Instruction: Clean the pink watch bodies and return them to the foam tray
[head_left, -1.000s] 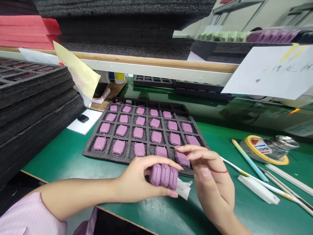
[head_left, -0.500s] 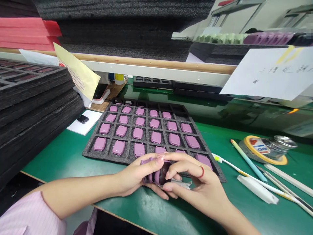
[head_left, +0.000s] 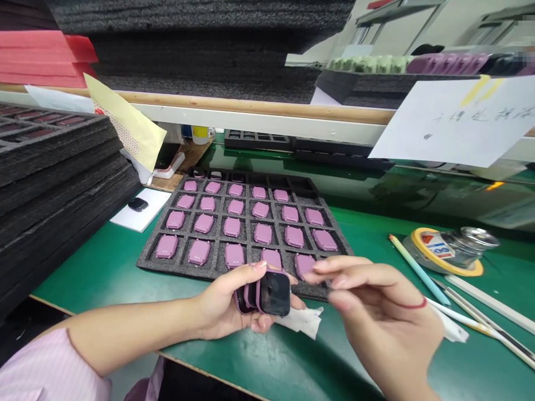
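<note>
Three mauve smartwatches [head_left: 271, 294] in the left hand [head_left: 223, 303]; tape label [head_left: 437, 245] reads "18".

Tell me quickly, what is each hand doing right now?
Left hand: closed, holding small purple devices.
Right hand: open, fingers loosely curled, holding nothing visible.

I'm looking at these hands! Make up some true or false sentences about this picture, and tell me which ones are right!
1. The left hand holds a stack of pink watch cases. True.
2. The right hand is gripping those cases too. False: its fingers are in the air, apart from them.
3. A thin red thread goes around the right wrist. True.
4. The dark foam tray holds blue cases. False: the cases in it are pink.
</note>
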A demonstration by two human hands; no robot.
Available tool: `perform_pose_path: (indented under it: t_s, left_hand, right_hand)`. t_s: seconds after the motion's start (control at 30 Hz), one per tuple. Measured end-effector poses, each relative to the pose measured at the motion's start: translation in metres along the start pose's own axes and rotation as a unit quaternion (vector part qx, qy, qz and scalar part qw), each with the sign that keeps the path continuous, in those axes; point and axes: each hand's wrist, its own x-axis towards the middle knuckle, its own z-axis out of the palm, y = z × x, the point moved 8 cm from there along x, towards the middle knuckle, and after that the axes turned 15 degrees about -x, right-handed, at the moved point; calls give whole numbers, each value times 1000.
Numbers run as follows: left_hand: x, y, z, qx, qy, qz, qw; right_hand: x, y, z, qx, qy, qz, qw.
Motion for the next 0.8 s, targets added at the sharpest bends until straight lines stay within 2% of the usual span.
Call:
perform_pose_path:
  t_s: [0.1,0.2,0.3,0.47,0.53,0.57,0.63,0.73,0.8]
  left_hand:
    - [1,-1,-3,0,9,-4,1000]
    - [2,-1,-3,8,14,8,1000]
    - [1,-1,-1,1,9,14,1000]
    - [-1,-5,4,11,-6,-9,1000]
    - [-2,-6,5,5,-16,-15,1000]
    - [-2,-5,6,1,-22,-16,1000]
    - [-2,-4,7,-9,-29,-16,999]
    - [-2,-3,4,-15,-12,-18,1000]
    - [-3,-2,2,-14,-1,-15,1000]
  right_hand:
    - [-2,-14,18,-81,-107,-102,986]
    - [-4,-16,25,-122,-125,-130,976]
    - [-4,-12,19,-105,-83,-102,986]
    - [-6,-2,-8,-32,80,-1,996]
    - [-7,3,-12,1,104,27,994]
    - [-7,4,-10,12,92,34,995]
    - [-6,5,0,26,28,27,999]
    - [-8,0,18,-6,-81,-30,996]
    - [-11,-2,26,-60,-122,-68,988]
